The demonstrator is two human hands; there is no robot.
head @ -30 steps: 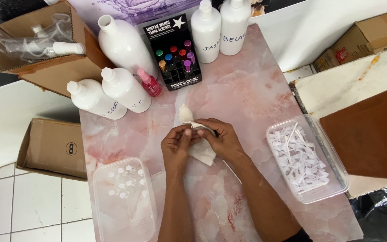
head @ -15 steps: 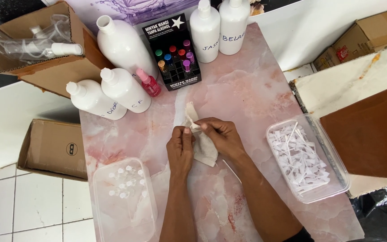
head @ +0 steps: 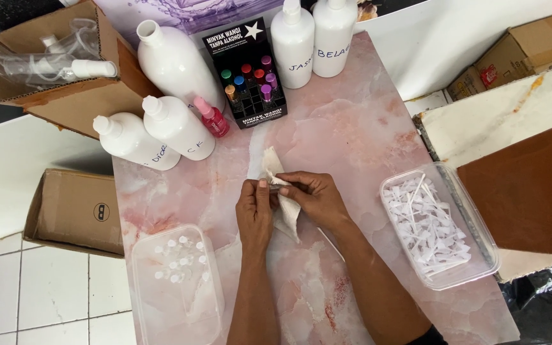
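At desk [head: 352, 128] centre, left hand [head: 255, 214] and right hand [head: 314, 198] pinch cloth [head: 287, 214] tight around small hidden item; loose pinch risks dropping it.

small item pinched between the hands [head: 282, 191] hidden by cloth [head: 285, 214], forearms cut off below

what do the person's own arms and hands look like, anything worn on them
Both forearms are bare from the bottom edge of the picture up to the wrists, with no sleeves in view. The left hand and right hand wear no gloves, and no rings, watch or bracelets show. Short, unpainted fingernails show on the left hand. A sliver of dark clothing shows by the right arm at the picture's bottom edge.
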